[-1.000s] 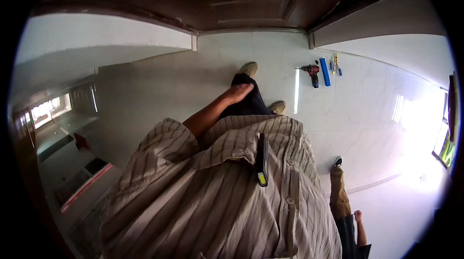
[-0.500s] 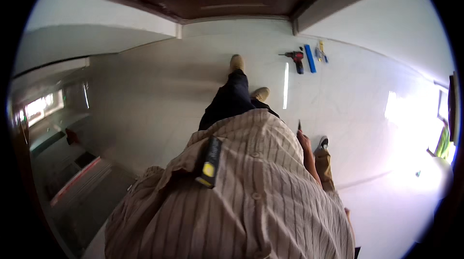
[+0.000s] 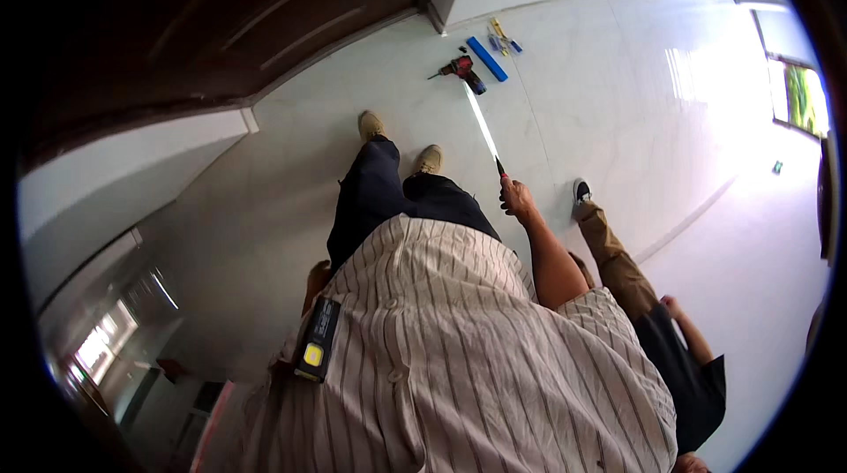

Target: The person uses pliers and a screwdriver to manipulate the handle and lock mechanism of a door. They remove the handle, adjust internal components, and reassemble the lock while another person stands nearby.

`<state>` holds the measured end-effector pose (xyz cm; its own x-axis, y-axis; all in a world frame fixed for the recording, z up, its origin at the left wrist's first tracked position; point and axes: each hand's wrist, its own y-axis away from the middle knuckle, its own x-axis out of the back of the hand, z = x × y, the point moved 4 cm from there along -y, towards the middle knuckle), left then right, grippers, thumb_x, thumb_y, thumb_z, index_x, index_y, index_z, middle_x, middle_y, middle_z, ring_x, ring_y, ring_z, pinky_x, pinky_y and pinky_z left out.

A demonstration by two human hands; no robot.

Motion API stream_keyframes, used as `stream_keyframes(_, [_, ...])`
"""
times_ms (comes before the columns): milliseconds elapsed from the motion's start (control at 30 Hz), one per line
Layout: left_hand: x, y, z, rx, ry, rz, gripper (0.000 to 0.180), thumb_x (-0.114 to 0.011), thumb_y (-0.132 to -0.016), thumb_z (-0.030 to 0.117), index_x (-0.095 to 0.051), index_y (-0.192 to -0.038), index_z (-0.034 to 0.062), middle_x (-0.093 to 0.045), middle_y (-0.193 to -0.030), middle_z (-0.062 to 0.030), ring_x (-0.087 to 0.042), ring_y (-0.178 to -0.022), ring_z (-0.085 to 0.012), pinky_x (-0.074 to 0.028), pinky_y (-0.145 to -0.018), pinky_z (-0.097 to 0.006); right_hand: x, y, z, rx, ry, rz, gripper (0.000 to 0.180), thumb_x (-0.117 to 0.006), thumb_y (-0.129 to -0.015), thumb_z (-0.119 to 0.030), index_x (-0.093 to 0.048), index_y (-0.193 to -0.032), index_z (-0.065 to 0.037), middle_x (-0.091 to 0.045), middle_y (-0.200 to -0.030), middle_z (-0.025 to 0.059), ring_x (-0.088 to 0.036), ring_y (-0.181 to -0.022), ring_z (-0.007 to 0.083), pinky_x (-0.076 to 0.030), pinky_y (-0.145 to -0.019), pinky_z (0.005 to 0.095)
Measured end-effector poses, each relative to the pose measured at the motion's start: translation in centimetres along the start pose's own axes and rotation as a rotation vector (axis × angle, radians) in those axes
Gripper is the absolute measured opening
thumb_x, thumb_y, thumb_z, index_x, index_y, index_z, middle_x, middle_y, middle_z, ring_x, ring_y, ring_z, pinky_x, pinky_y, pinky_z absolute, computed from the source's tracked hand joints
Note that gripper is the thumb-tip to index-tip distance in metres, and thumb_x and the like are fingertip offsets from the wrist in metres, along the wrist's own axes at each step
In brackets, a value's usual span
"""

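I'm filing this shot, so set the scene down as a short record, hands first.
Right hand: grips a dark-tipped tool
Left hand: low at the person's left side, partly hidden; grip unclear
Floor: bears a red-and-black drill, a blue bar and small tools
Shirt: striped; a black device with a yellow patch lies against it
Door: brown, upper left
Co-worker: at right

A slim black-and-red tool (image 3: 501, 168) points forward, gripped in the right fingers (image 3: 508, 197).
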<state>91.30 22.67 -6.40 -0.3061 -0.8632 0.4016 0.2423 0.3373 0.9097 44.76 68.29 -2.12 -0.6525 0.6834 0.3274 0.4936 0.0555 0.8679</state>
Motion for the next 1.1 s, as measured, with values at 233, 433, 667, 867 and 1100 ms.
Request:
stream_keyframes(233, [16.0,3.7,27.0,-0.085,0.663,0.153,0.049,-0.055,-0.097,0.041,-0.056,-0.126,0.0012,-0.065,-0.112,-0.0117,-0.064,-0.099,-0.0218,-0.050,-0.087,-0.035,0.5,-4.8,2.8,-0.001,0.334,0.101,0.046,-0.049,-0.085,-0.039,-0.063,-0.087,0.005,-0.064,-0.077,0.0225,-0.062,-0.074,0.0332,-0.050,-0.072,0.0438])
stream_keyframes(433, [13.3,-9.3,40.7,-0.245,0.125,-0.020,0.052,-0.060,-0.093,0.042,-0.058,-0.124,0.0003,-0.064,-0.121,-0.0177,-0.063,-0.107,-0.0266,-0.049,-0.091,-0.035,2.8,-9.6,-4.8,-0.074,0.038,0.240,0.049,-0.061,-0.080,-0.042,-0.065,-0.095,0.005,-0.068,-0.092,0.0238,-0.066,-0.087,0.0358,-0.049,-0.078,0.0445])
stream_keyframes(667, [6.1,-10.9,50.0,-0.090,-0.695,-0.323,0.103,-0.070,-0.073,0.060,-0.028,-0.148,0.0031,-0.041,-0.144,-0.0246,-0.042,-0.133,-0.0399,-0.035,-0.110,-0.043,0.3,-18.0,-7.3,-0.073,-0.057,0.191,0.045,-0.063,-0.077,-0.040,-0.067,-0.093,0.002,-0.068,-0.086,0.0229,-0.066,-0.083,0.0359,-0.051,-0.077,0.0420])
stream_keyframes(867, [2.0,-18.7,54.3,-0.049,-0.658,-0.062,0.090,-0.071,-0.075,0.051,-0.035,-0.145,0.0053,-0.049,-0.136,-0.0222,-0.050,-0.123,-0.0396,-0.043,-0.101,-0.045,-2.8,-31.6,-5.6,-0.129,0.204,-0.115,0.043,-0.061,-0.078,-0.038,-0.068,-0.100,-0.003,-0.068,-0.100,0.0232,-0.065,-0.097,0.0363,-0.052,-0.086,0.0440])
stream_keyframes(1100, [3.6,-22.6,54.9,-0.251,-0.448,0.234,0.055,-0.068,-0.084,0.035,-0.056,-0.124,0.0002,-0.060,-0.118,-0.0202,-0.057,-0.110,-0.0388,-0.046,-0.094,-0.048,-4.1,-51.3,-9.1,0.080,0.301,0.114,0.034,-0.059,-0.085,-0.031,-0.066,-0.106,-0.006,-0.060,-0.113,0.0223,-0.058,-0.107,0.0386,-0.049,-0.090,0.0449])
